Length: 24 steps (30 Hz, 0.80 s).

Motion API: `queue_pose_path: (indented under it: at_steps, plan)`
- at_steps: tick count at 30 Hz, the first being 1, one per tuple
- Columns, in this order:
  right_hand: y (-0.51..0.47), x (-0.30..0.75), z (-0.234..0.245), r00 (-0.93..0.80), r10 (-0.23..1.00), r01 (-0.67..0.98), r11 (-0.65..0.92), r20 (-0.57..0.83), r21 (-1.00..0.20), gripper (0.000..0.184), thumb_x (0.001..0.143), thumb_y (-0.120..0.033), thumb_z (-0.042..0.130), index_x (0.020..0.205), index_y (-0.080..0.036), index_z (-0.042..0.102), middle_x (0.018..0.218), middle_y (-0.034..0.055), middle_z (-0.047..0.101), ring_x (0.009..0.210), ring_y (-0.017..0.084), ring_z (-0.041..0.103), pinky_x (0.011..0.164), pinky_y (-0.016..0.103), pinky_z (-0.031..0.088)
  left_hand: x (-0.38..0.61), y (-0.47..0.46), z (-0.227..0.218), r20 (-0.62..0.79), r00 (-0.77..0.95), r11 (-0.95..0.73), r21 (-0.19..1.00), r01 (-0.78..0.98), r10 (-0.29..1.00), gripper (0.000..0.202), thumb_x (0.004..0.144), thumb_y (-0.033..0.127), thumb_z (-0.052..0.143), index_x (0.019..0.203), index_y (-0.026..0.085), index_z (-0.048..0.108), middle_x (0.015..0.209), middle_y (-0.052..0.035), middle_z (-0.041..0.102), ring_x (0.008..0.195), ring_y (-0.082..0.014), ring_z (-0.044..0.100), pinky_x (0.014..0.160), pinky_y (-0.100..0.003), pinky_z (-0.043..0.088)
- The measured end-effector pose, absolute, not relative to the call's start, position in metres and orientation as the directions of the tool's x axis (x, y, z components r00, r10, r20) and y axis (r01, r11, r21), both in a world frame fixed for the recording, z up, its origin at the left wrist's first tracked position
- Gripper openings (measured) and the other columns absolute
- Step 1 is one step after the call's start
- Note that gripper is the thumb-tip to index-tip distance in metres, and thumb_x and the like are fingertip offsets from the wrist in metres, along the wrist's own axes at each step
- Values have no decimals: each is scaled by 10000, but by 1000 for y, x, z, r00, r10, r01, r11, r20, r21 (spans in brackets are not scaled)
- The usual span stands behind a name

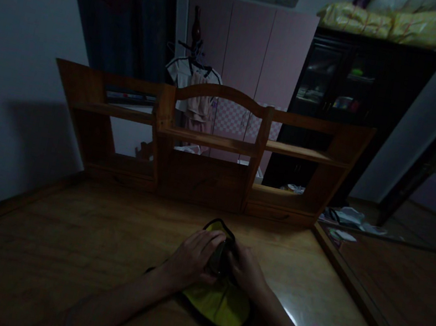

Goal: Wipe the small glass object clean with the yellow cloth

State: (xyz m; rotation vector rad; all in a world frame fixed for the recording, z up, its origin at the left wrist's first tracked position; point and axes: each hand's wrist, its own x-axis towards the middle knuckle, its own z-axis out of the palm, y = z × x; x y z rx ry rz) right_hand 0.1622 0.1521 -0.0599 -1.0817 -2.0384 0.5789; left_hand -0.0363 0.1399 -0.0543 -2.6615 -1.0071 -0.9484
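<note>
A yellow-green cloth piece with black edging, like an opened pouch (220, 304), lies spread on the wooden surface. Over its middle, both my hands close in around a dark, rounded object (218, 257) whose kind is too dim to make out. My left hand (199, 251) wraps its fingers over the object's left side. From the other side my right hand (244, 266) curls in, its fingertips hidden in shadow. Another part of the yellow-green cloth shows beyond my fingers, and a dark strap or cord end hangs at the near edge.
A wooden shelf unit (209, 142) with small drawers stands along the far edge of the wooden surface (102, 244). A wall rises at left. A raised wooden edge (358, 300) runs along the right. Beyond stand pink wardrobes (246, 50), a clothes stand and a dark cabinet (366, 88).
</note>
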Motion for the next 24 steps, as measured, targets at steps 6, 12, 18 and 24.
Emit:
queue_pose_path:
  at_steps: [6,12,18,24]
  plan:
    - [154,166,-63,-330,864,632,501,379,-591,254,905,-205,441,1060,-185,641,844,77,732,725,216,687,621,259,459,-36,137,-51,628,550,-759,103,642,551,857,673,410,768,1361,169,318,1300,-158,528,1196,-322,518,1015,-488,431]
    - [154,168,-63,-282,841,652,521,462,-551,268,932,-271,428,1050,-190,654,828,74,724,716,217,675,632,271,466,-36,140,-50,664,483,-761,208,615,571,834,661,520,742,1319,165,372,1211,-148,570,1127,-314,562,993,-458,450]
    - [151,167,-56,-262,806,534,579,531,-616,243,917,-235,442,1063,-199,633,932,68,707,811,210,657,718,279,480,-37,141,-50,647,488,-760,230,608,586,837,634,595,719,1281,153,425,1149,-145,595,1071,-317,584,971,-466,461]
    - [145,164,-48,-345,793,447,609,502,-655,229,909,-229,462,1064,-196,626,885,50,692,770,191,637,697,264,473,-37,142,-56,682,513,-781,139,609,522,865,639,663,671,1282,139,425,1144,-155,603,1084,-331,585,986,-477,447]
